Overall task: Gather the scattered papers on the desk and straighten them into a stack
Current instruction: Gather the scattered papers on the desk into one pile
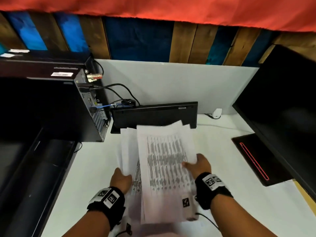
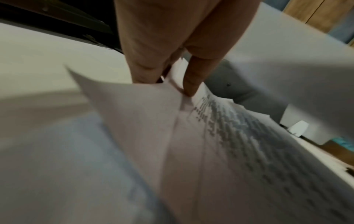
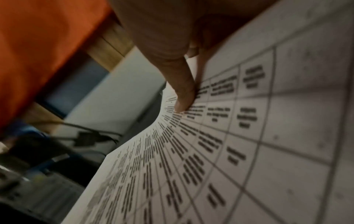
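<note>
A loose bundle of printed papers (image 1: 164,165) with table text is held up over the white desk (image 1: 213,147), its sheets not aligned. My left hand (image 1: 122,179) pinches the left edge of the underlying sheets (image 2: 172,121); thumb and fingers (image 2: 189,81) close on the paper. My right hand (image 1: 196,164) grips the right edge of the top sheet (image 3: 229,136), with the thumb (image 3: 184,94) pressed on the printed side. The fingers beneath the sheets are hidden.
A black computer case (image 1: 51,106) with cables stands at the left. A black keyboard (image 1: 153,115) leans behind the papers. A monitor (image 1: 282,108) and its base (image 1: 258,159) occupy the right. A small white object (image 1: 217,113) sits by the back partition.
</note>
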Motion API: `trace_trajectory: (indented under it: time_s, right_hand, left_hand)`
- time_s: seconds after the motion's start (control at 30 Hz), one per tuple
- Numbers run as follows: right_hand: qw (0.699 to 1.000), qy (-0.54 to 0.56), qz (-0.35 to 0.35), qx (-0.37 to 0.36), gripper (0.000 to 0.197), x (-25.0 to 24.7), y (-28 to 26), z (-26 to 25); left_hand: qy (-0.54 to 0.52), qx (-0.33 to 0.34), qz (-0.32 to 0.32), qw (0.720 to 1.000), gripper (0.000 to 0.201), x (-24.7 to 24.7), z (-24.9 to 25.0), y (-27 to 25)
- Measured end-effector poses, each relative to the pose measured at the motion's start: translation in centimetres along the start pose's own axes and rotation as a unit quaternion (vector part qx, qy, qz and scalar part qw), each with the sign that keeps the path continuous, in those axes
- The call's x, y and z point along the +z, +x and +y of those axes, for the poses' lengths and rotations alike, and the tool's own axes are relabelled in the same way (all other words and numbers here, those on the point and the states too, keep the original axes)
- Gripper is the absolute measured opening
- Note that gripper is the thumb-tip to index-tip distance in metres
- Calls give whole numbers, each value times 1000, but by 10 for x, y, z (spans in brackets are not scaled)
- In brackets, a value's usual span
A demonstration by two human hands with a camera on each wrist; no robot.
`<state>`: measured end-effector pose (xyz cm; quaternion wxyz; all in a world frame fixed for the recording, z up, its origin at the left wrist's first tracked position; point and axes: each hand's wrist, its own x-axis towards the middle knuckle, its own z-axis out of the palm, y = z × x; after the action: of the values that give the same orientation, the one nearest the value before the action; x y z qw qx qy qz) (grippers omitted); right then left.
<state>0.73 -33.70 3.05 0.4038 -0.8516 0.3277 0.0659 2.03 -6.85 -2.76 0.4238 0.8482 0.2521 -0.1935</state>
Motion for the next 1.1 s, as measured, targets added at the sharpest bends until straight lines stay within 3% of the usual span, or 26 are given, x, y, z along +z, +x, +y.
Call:
trace_trajectory:
  time_s: [0.13,0.2,0.3,0.33,0.4,0.5,0.53,0.63,0.7,0.77,0.83,0.9,1.0,1.1]
  right_hand:
    - [975,-201,-9,97,127,19,-3,20]
    - [980,-170,-37,100,137,26,0,24]
    - [985,-66,-123,100,135,33,1,26]
    - [983,-48,-143,104,132,31,1,24]
    - [983,-39,-147,106,122,25,-1,23]
    - [973,-190,-64,117,103,12,-5,25]
    - [971,-199,-39,126,101,13,-5,28]
    - [986,-27,-44,157,111,15,3,38]
    - [975,96,-62,189,115,11,9,41]
    - [961,177,-64,200,107,6,15,42]
    - [956,206,-61,198,78,2,16,39]
    - [964,184,-45,186,68,6,28,52]
    - [970,169,-53,165,36,11,33,59]
    - [987,88,-99,95,48,19,34,50]
  left_hand:
    - [-66,18,-16,998,84,8,-1,1]
    - [-133,29,-46,990,107,12,-5,4]
    - [-169,4,-76,983,136,28,-23,18]
    - [-166,4,-86,982,134,31,-29,22]
    - [-169,9,-114,979,109,24,-18,9]
    - [-145,1,-156,977,61,23,-12,-3]
    - [-140,4,-153,978,54,26,-12,-4]
    - [-128,30,-145,981,53,35,-7,-5]
    - [-124,50,-136,982,46,34,1,-6]
    - [-134,64,-126,981,38,28,5,-1]
    - [-151,56,-115,980,34,18,2,7]
    - [-163,28,-114,980,40,9,-8,15]
    - [-150,0,-119,981,47,0,-34,20]
    - [-206,-19,-139,969,70,-1,-60,30]
